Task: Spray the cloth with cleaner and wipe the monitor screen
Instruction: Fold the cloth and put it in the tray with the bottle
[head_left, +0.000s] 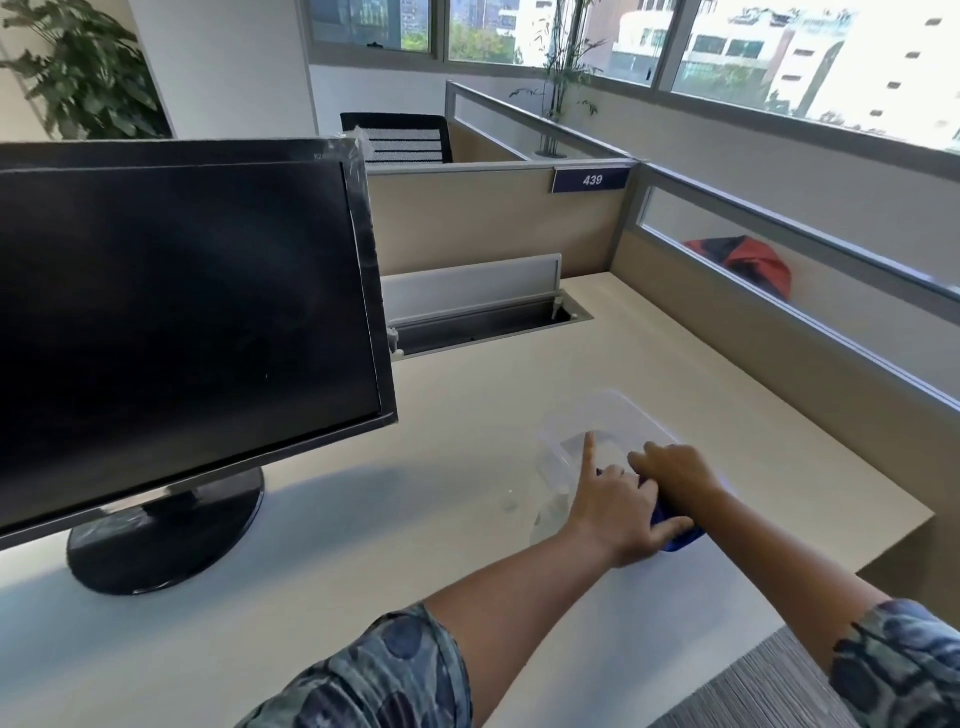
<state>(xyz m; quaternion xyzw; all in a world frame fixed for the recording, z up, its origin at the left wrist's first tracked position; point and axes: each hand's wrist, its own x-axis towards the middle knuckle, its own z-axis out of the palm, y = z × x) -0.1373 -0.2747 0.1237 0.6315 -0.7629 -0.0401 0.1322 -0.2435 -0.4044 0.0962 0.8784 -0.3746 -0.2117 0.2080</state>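
A black monitor (176, 322) with a dark screen stands on a round base at the left of the desk. To its right sits a clear plastic box (613, 415). Both hands meet at the near side of this box, over a blue cloth (678, 535) that is mostly hidden beneath them. My left hand (615, 501) has its thumb pressed on the cloth and its index finger stretched toward the box rim. My right hand (672, 473) is curled down onto the cloth from the right. Something clear and blurred, perhaps a bottle (550, 514), lies just left of my left hand.
The pale desk (467, 415) has an open cable tray (478, 322) behind the monitor. Cubicle partitions (727, 322) run along the back and right. The desk's right edge drops off near the box, over carpet (769, 686). A red bag (753, 260) sits beyond the glass.
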